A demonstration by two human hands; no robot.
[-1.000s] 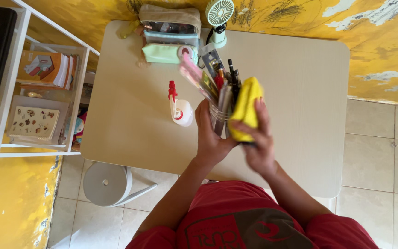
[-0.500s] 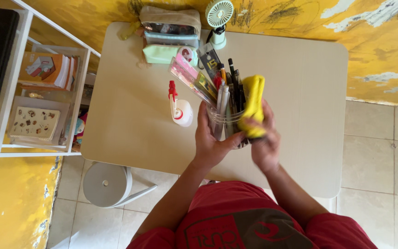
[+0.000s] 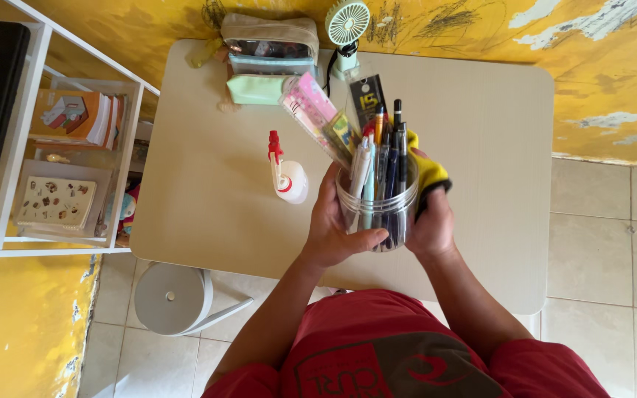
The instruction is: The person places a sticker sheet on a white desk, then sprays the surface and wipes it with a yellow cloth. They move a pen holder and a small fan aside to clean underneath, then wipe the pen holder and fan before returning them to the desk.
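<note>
I am holding a clear plastic pen cup (image 3: 377, 214) above the near middle of the desk (image 3: 208, 199), lifted off its top. My left hand (image 3: 337, 225) is gripping the cup's left side, thumb lying across its front and the other fingers curling behind. My right hand (image 3: 430, 221) is pressing a yellow cloth (image 3: 429, 171) against the cup's right side, fingers closing around the cloth. Pens (image 3: 386, 158), a pink ruler (image 3: 311, 110) and a dark packaged item are sticking up out of the cup, leaning away from me. Just left of the cup, a small white spray bottle (image 3: 289, 177) with a red nozzle is standing on the desk. At the far edge, stacked pencil cases (image 3: 270, 59) are sitting beside a small green fan (image 3: 348, 29). A white shelf (image 3: 9, 147) with books is standing to the left.
</note>
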